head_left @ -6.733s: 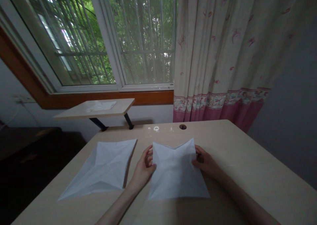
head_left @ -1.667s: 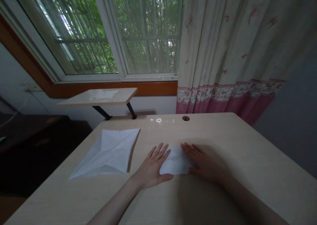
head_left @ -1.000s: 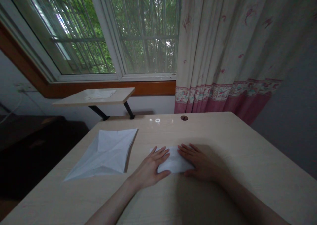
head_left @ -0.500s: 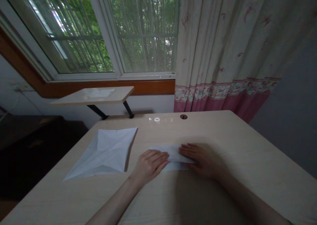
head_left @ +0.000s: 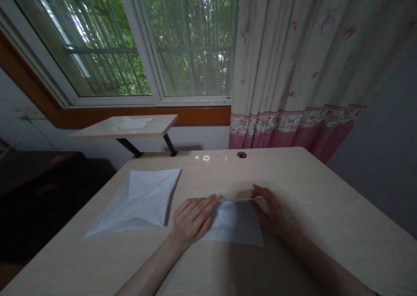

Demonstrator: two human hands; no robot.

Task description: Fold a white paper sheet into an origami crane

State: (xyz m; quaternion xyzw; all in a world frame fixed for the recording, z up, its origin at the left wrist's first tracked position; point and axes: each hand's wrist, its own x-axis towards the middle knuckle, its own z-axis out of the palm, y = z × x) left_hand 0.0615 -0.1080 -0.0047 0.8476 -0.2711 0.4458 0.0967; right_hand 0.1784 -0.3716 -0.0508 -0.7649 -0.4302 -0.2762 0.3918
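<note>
A white sheet of paper (head_left: 236, 222) lies in front of me on the desk, with a thin raised fold along its far edge. At its left side, my left hand (head_left: 194, 220) is closed on the far left corner, fingers together and partly covering the paper. My right hand (head_left: 269, 209) pinches the far right corner between thumb and fingers. To the left of my left hand rests a second white sheet (head_left: 140, 199), creased across its middle, and neither hand touches it.
The pale wooden desk (head_left: 329, 226) has a round cable hole (head_left: 241, 155) near its back edge. A small raised shelf (head_left: 159, 125) at the back left bears a white paper (head_left: 132, 122). Behind stand a barred window (head_left: 195, 39) and a patterned curtain (head_left: 293, 61).
The paper's folded part has been turned back, so more of the sheet extends toward me. My right hand has gone from lying flat to pinching the far edge. My left hand has shifted slightly left.
</note>
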